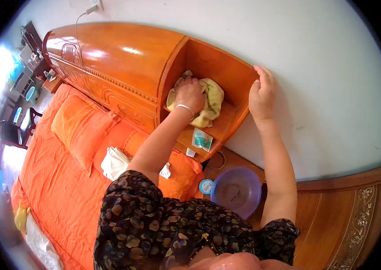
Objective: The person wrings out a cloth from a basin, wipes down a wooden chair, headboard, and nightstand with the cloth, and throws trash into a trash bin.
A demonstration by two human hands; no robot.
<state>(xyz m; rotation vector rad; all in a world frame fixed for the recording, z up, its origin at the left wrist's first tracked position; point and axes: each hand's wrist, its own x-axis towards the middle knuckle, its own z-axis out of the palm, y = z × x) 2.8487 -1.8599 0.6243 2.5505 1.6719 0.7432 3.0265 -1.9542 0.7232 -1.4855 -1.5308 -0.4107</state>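
My left hand (189,94), with a pale bangle at the wrist, reaches into the open end compartment of a glossy orange-brown wooden headboard (127,58). It is closed on a bunched yellow cloth (213,101), pressing it inside the compartment; the fingertips are partly hidden in the folds. Against the compartment's outer right edge, beside the wall, rests my right hand (263,92), its fingers stretched up along the corner and holding nothing loose. On a lower ledge under the cloth lie a white and green packet (202,139) and a small white item (190,152).
A purple basin (236,191) and a round blue-lidded tub (206,186) stand below the headboard. Left is a bed with an orange sheet (55,175), orange pillows (80,128) and white cloth (116,163). A cable (77,40) hangs over the headboard. The pale wall (321,90) rises right.
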